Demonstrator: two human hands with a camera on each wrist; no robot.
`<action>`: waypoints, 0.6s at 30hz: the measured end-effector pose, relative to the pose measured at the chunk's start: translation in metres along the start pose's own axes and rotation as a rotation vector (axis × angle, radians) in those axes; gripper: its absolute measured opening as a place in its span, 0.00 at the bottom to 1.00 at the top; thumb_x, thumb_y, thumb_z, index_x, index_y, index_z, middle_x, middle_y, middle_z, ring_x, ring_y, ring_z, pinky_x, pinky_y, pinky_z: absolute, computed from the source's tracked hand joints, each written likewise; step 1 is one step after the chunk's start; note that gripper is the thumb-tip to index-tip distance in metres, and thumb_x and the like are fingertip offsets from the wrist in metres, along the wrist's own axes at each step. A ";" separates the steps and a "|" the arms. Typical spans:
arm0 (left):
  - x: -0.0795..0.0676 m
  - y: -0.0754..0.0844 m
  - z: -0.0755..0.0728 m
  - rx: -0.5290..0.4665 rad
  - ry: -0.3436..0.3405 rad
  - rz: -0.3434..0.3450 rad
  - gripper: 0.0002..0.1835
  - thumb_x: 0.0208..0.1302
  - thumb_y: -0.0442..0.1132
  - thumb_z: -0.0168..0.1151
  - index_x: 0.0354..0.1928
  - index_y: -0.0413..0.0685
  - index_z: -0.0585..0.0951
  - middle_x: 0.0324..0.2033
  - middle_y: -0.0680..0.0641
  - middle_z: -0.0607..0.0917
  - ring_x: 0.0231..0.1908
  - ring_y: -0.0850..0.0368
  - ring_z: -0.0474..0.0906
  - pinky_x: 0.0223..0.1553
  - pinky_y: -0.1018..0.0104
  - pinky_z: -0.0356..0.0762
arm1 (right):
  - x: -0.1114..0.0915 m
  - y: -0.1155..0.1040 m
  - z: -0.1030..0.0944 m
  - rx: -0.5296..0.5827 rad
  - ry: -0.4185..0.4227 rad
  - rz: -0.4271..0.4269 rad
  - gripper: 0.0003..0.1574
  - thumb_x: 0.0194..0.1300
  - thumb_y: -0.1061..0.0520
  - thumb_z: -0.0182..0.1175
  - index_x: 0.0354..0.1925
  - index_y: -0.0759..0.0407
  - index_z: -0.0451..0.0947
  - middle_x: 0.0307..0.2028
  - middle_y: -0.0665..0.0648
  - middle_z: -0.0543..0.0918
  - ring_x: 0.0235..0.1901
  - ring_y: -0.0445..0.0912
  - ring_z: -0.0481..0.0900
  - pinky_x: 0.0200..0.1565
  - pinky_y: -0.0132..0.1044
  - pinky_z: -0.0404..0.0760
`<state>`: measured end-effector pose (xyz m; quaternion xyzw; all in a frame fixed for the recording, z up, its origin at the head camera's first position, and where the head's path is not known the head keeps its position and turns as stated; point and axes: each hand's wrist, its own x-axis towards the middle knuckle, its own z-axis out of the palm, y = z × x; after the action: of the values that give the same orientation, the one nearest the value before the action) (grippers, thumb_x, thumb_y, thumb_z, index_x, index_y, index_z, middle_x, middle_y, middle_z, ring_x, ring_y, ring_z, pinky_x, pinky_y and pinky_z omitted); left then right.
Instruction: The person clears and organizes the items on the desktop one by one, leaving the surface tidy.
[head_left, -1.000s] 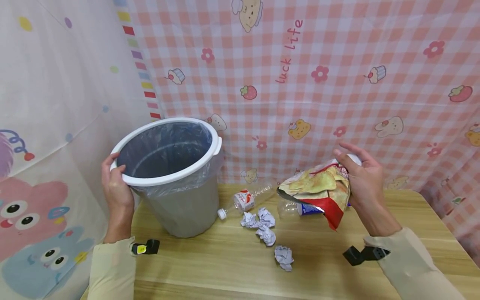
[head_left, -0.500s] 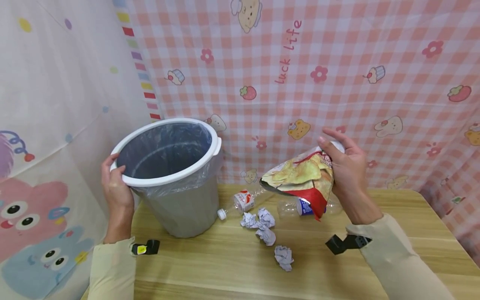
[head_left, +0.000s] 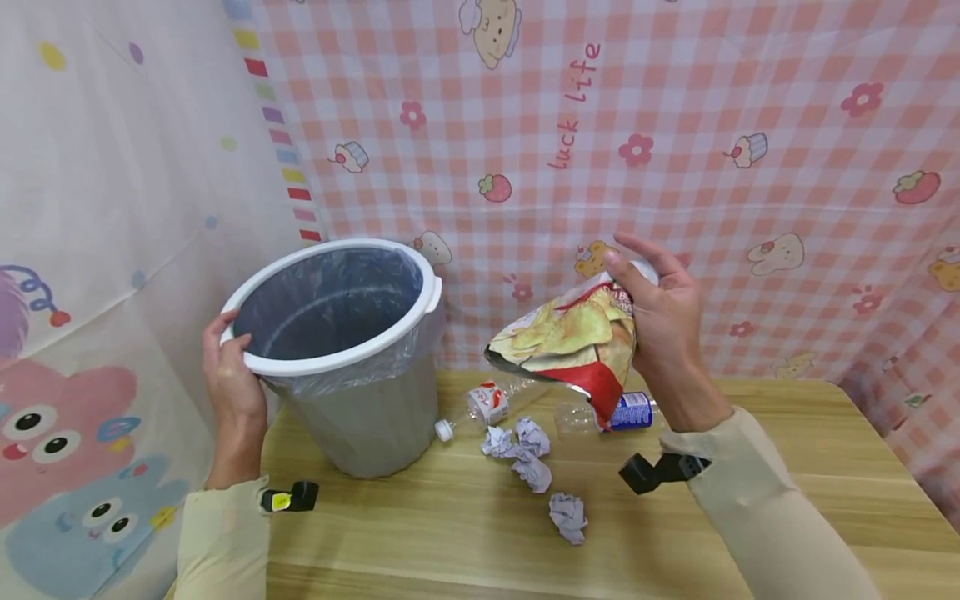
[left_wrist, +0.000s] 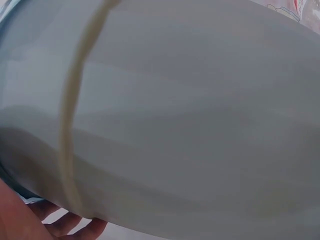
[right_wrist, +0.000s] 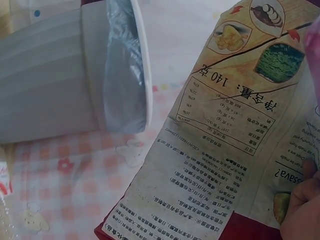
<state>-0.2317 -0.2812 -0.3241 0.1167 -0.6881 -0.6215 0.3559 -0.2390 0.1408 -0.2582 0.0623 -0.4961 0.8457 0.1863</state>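
A grey trash can point(head_left: 360, 417) with a white rim and a clear liner stands tilted on the table at the left. My left hand point(head_left: 234, 375) grips its rim at the left side, and in the left wrist view the can's grey wall point(left_wrist: 190, 120) takes up most of the picture. In the air to the right of the can, my right hand point(head_left: 663, 325) holds a chip bag point(head_left: 573, 337) by its upper right end. The bag's printed back point(right_wrist: 215, 150) faces the right wrist camera, with the can's opening beyond it.
Several crumpled paper balls point(head_left: 568, 517) lie on the wooden table point(head_left: 420, 542). Behind them lie a clear bottle with a red-and-white label point(head_left: 489, 403) and another with a blue label point(head_left: 632, 411). A pink checked cloth point(head_left: 675, 100) hangs at the back.
My right hand has carried the chip bag leftward and slightly up, closer to the trash can, uncovering the blue-labelled bottle more. My left hand has stayed on the rim.
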 end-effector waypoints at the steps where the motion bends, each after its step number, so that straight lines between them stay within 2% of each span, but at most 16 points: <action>1: 0.000 0.000 0.000 -0.006 0.001 -0.002 0.24 0.71 0.37 0.36 0.66 0.49 0.70 0.68 0.44 0.70 0.63 0.51 0.67 0.62 0.66 0.61 | 0.000 -0.001 0.003 -0.002 -0.005 -0.001 0.22 0.58 0.58 0.72 0.52 0.58 0.83 0.38 0.59 0.81 0.28 0.44 0.84 0.30 0.36 0.83; 4: 0.000 0.000 -0.001 -0.013 -0.002 -0.010 0.24 0.71 0.37 0.36 0.66 0.49 0.70 0.67 0.44 0.70 0.62 0.51 0.67 0.60 0.66 0.62 | 0.000 -0.002 0.011 0.010 -0.019 -0.014 0.22 0.59 0.58 0.71 0.52 0.59 0.82 0.38 0.60 0.82 0.28 0.45 0.84 0.30 0.36 0.83; 9: 0.000 0.000 -0.002 -0.025 -0.014 -0.024 0.24 0.72 0.37 0.35 0.66 0.51 0.71 0.66 0.44 0.70 0.59 0.51 0.68 0.56 0.66 0.65 | 0.002 -0.005 0.026 0.060 -0.052 -0.036 0.22 0.58 0.59 0.72 0.52 0.60 0.83 0.31 0.57 0.83 0.24 0.43 0.83 0.28 0.35 0.82; 18: -0.001 0.001 -0.001 -0.023 -0.019 -0.023 0.24 0.72 0.38 0.35 0.65 0.52 0.71 0.65 0.45 0.71 0.56 0.52 0.70 0.51 0.67 0.66 | 0.005 -0.010 0.052 0.046 -0.133 -0.091 0.18 0.63 0.59 0.68 0.52 0.57 0.83 0.33 0.56 0.80 0.24 0.42 0.81 0.28 0.34 0.82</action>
<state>-0.2300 -0.2807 -0.3231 0.1143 -0.6829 -0.6345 0.3435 -0.2438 0.1015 -0.2231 0.1449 -0.4845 0.8416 0.1897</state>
